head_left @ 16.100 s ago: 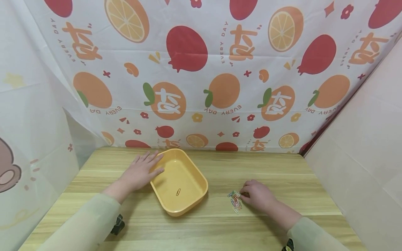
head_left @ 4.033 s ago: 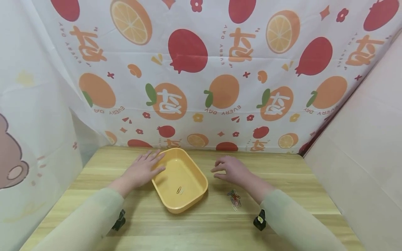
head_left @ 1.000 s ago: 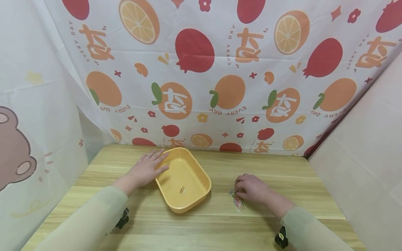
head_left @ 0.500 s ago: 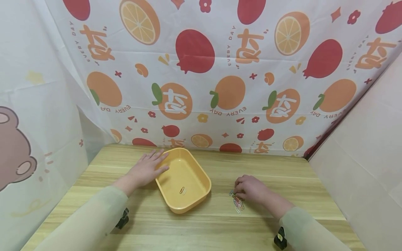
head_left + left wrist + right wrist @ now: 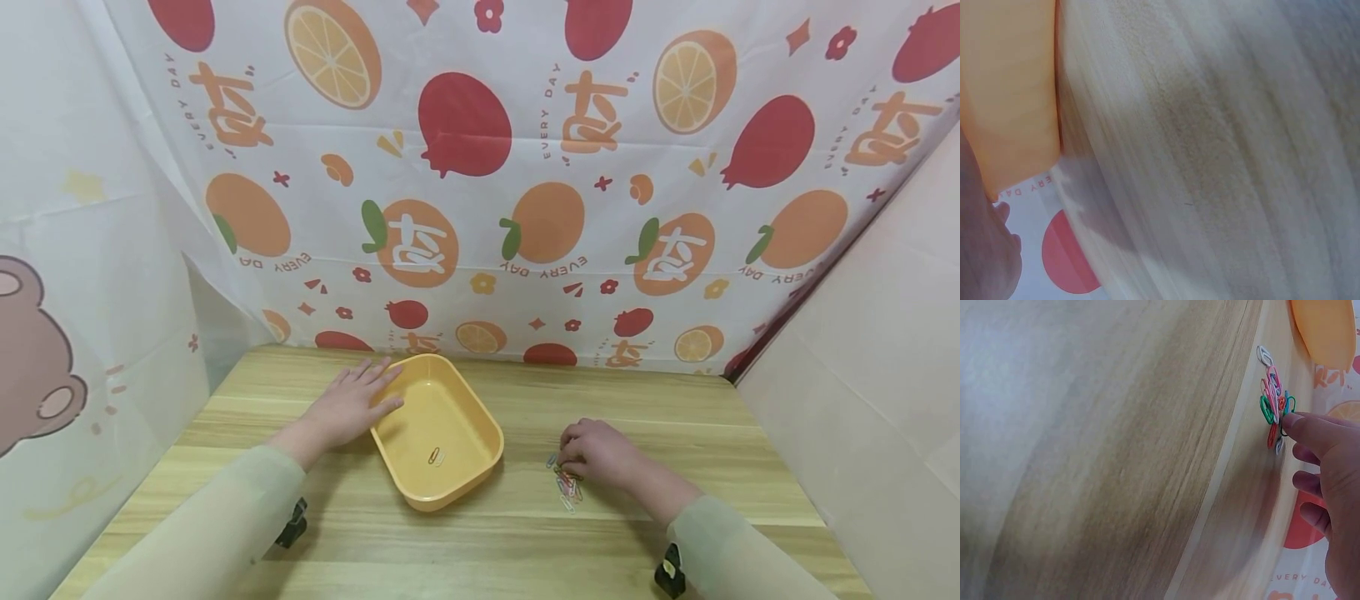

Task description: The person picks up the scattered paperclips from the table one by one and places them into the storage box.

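My left hand [image 5: 348,407] rests with spread, straight fingers on the left rim of a yellow plastic tray [image 5: 491,437]. Inside, near the front, lie a brownish paper clip [image 5: 434,456] and a pale one [image 5: 440,458]. To the right of the tray, my right hand [image 5: 600,454] is low at a small pile of coloured paper clips [image 5: 567,486]. In the right wrist view its thumb and forefinger pinch at a green paper clip [image 5: 1291,402] on the pile's edge; the thumb partly covers it. The other fingers are loosely curled.
A light wood table [image 5: 525,550] carries everything. Behind it hangs a fruit-printed cloth [image 5: 480,225], with pale cloth walls [image 5: 862,375] on both sides. Black straps [image 5: 670,572] sit at the sleeves.
Since the oldest frame, a pale paper clip has joined the brownish one in the tray. My right hand went from beside the tray back to the pile and has barely moved this last second.
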`<state>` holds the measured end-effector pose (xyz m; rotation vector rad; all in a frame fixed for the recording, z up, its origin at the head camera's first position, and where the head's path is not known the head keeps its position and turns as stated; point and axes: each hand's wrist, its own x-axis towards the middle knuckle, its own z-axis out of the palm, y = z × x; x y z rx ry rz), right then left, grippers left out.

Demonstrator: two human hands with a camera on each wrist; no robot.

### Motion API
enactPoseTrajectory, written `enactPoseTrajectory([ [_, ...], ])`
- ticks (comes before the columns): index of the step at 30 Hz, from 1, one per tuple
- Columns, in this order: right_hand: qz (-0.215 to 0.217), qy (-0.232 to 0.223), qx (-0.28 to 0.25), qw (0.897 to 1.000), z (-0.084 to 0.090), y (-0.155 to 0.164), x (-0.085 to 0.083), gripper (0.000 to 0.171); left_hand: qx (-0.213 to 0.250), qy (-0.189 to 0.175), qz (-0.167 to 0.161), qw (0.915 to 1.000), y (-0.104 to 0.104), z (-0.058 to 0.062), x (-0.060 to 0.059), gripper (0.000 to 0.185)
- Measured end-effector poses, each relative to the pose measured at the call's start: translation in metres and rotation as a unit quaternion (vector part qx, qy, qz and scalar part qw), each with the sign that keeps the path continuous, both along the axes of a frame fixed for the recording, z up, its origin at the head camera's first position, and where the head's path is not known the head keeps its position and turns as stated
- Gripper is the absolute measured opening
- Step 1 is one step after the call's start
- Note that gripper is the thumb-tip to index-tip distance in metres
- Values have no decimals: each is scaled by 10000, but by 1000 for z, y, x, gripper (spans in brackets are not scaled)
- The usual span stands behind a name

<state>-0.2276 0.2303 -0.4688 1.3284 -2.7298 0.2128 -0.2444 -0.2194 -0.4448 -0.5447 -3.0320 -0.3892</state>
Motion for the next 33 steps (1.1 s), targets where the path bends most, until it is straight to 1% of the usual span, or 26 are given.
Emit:
enactPoseTrajectory([
  [5, -30, 157, -98, 9998, 1, 3, 0, 5, -27, 22, 0, 10000, 0, 0, 0, 76],
  [10, 56, 431, -58, 9990, 6, 4, -2, 5, -22, 40, -3, 10000, 0, 0, 1, 76],
  [14, 100, 538, -31, 9985, 10, 4, -3, 5, -7, 31, -8, 10000, 0, 1, 2, 76],
  [22, 346, 766, -28, 9965, 15, 3, -6, 6, 30, 61, -21, 10000, 1, 1, 2, 68],
  [29, 404, 853, -76, 9955, 22, -1, -7, 6, 9, 84, -20, 10000, 0, 0, 2, 73],
  [33, 440, 829, -142, 9955, 30, -5, -8, 6, 32, 86, -16, 10000, 0, 0, 2, 71],
])
